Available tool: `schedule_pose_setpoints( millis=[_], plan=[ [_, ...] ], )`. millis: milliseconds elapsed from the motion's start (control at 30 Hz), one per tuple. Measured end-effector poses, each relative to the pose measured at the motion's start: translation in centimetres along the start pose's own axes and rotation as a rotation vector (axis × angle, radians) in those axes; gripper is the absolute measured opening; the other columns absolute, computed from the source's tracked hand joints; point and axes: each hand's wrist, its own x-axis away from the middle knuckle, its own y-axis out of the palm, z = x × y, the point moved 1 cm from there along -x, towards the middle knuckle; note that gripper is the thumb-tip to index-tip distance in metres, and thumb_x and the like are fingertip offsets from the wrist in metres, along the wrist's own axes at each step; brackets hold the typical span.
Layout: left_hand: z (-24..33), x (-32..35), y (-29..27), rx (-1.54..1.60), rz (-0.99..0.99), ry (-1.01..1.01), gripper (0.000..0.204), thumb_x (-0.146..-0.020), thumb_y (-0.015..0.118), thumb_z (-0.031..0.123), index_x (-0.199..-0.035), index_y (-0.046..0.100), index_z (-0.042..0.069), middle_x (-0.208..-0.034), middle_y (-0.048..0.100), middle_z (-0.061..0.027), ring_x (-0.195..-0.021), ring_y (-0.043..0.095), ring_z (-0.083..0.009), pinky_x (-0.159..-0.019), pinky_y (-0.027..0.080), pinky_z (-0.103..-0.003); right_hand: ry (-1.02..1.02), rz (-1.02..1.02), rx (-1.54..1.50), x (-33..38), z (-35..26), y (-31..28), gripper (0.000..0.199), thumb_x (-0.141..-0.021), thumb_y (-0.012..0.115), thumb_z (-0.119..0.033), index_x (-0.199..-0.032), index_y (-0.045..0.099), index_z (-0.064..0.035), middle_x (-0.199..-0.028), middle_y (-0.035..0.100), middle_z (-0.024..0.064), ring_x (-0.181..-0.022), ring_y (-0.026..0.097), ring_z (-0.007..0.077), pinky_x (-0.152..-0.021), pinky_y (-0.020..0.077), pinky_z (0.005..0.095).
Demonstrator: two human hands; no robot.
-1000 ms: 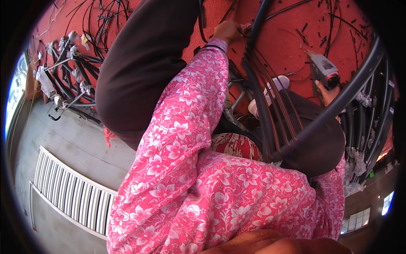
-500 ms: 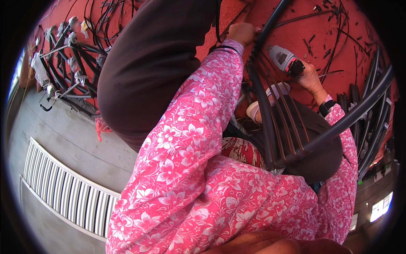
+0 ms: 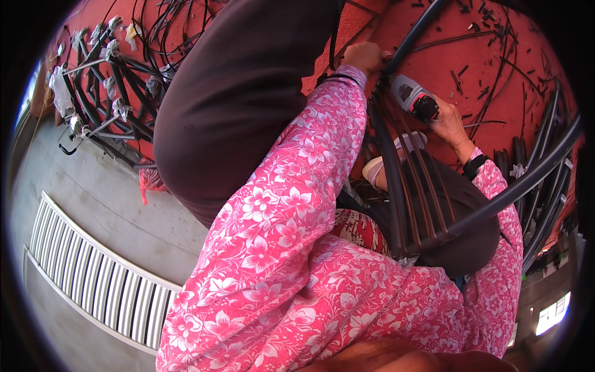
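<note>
A dark tubular frame [image 3: 414, 36] leans across my lap, with several brown cords [image 3: 427, 192] stretched side by side between its bars. At the far bar, my left hand [image 3: 363, 58] is closed, its fingertips against the tube; what they pinch is hidden. My right hand [image 3: 450, 127] grips a grey power tool [image 3: 408, 93] with a black and red end, wrapped round its handle. The tool's nose points left, close to the bar where the cords meet it. The tool's exact kind is not clear.
Dark tube frames with plastic-wrapped ends [image 3: 102, 80] stand at the far left, beside loose black cords [image 3: 180, 37]. Scraps [image 3: 458, 77] litter the red floor [image 3: 434, 59]. More dark tubes [image 3: 548, 173] lie at right. A white slatted rack [image 3: 102, 273] is at lower left.
The view has shifted slightly. The power tool in my right hand has come a little nearer the far bar. My left hand stays at the bar.
</note>
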Motion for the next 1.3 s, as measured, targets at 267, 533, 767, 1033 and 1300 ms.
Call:
schedule_pose_setpoints(
  millis=[267, 533, 767, 1033, 1300],
  plan=[
    [0.4, 0.1, 0.1, 0.002, 0.010, -0.066, 0.015, -0.078, 0.074, 0.025, -0.089, 0.083, 0.031, -0.102, 0.077, -0.0066, -0.100, 0.072, -0.0286, -0.087, 0.056, -0.043, -0.007, -0.018, 0.002, -0.5, -0.5, 0.2, 0.040, -0.080, 0.074, -0.007, -0.119, 0.062, -0.0047, -0.102, 0.071, 0.0192, -0.094, 0.069, 0.0421, -0.077, 0.0562, 0.0458],
    [0.5, -0.1, 0.6, 0.020, 0.021, -0.103, 0.016, -0.079, 0.072, 0.022, -0.087, 0.083, 0.031, -0.101, 0.077, -0.0061, -0.101, 0.072, -0.0286, -0.088, 0.056, -0.043, -0.035, -0.022, 0.051, -0.6, -0.3, 0.0, 0.039, -0.080, 0.074, -0.006, -0.117, 0.062, -0.0057, -0.097, 0.071, 0.0208, -0.090, 0.068, 0.0438, -0.074, 0.0556, 0.0483],
    [0.2, -0.5, 1.0, 0.027, 0.026, -0.118, 0.014, -0.078, 0.074, 0.026, -0.088, 0.082, 0.031, -0.101, 0.077, -0.0059, -0.102, 0.072, -0.0287, -0.089, 0.056, -0.043, 0.008, -0.083, 0.152, -2.2, -2.5, -1.0, 0.030, -0.081, 0.072, -0.008, -0.108, 0.060, -0.0033, -0.085, 0.068, 0.0256, -0.086, 0.065, 0.0474, -0.073, 0.0514, 0.0544],
    [0.2, 0.0, 0.0, 0.045, -0.032, -0.074, 0.036, -0.086, 0.070, 0.040, -0.105, 0.079, 0.011, -0.110, 0.075, -0.0162, -0.106, 0.071, -0.0340, -0.090, 0.055, -0.047, 0.084, -0.163, 0.296, -3.8, -4.0, -1.6, 0.027, -0.077, 0.069, -0.006, -0.102, 0.061, -0.0017, -0.084, 0.067, 0.0282, -0.085, 0.064, 0.0487, -0.074, 0.0496, 0.0570],
    [0.0, 0.0, 0.2, -0.002, 0.034, -0.029, 0.038, -0.087, 0.067, 0.042, -0.104, 0.079, 0.010, -0.108, 0.075, -0.0169, -0.104, 0.072, -0.0354, -0.088, 0.056, -0.048, 0.112, 0.029, 0.077, -1.5, -0.6, -1.7, 0.033, -0.079, 0.073, -0.014, -0.109, 0.065, -0.0048, -0.091, 0.070, 0.0251, -0.092, 0.067, 0.0455, -0.078, 0.0522, 0.0528]
  ],
)
